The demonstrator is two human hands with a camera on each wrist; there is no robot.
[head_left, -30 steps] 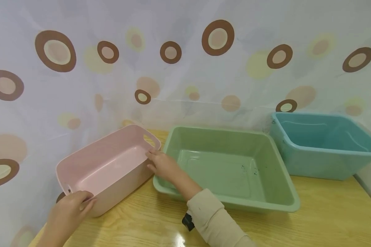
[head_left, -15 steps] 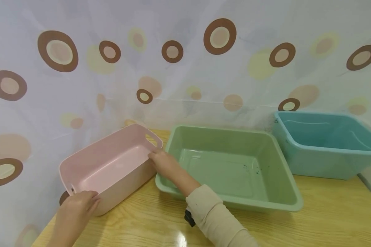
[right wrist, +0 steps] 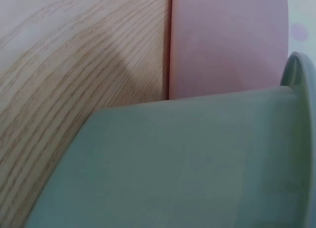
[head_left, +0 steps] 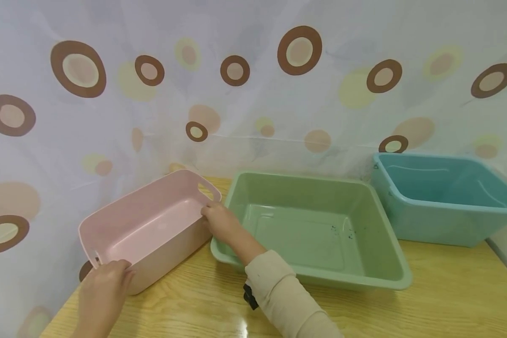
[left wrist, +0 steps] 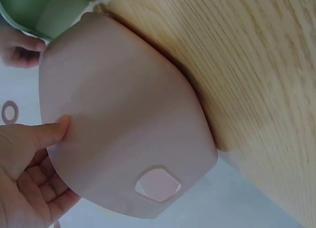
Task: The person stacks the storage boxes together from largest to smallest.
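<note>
A pink bin [head_left: 169, 253] with handle slots in its ends stands at an angle on the left of the table, with nothing inside. My left hand [head_left: 103, 291] pinches its near rim by the left corner; in the left wrist view the thumb [left wrist: 52, 133] lies on the outer wall and the fingers curl behind the rim. At the right end of the same rim, my right hand [head_left: 224, 225] grips the edge, reaching over the corner of a green basin [head_left: 312, 234]. The right wrist view shows only the walls of basin and bin, not the right hand.
A blue tub [head_left: 435, 225] stands right of the green basin, near the table's right edge. The basin has a few dark specks inside. Behind everything hangs a patterned curtain [head_left: 253, 108]. The wooden table [head_left: 186, 310] shows in front.
Both hands stay on the pink bin's rim, and the bin and basin hold their places. The right forearm has shifted slightly left; the view itself has moved a little.
</note>
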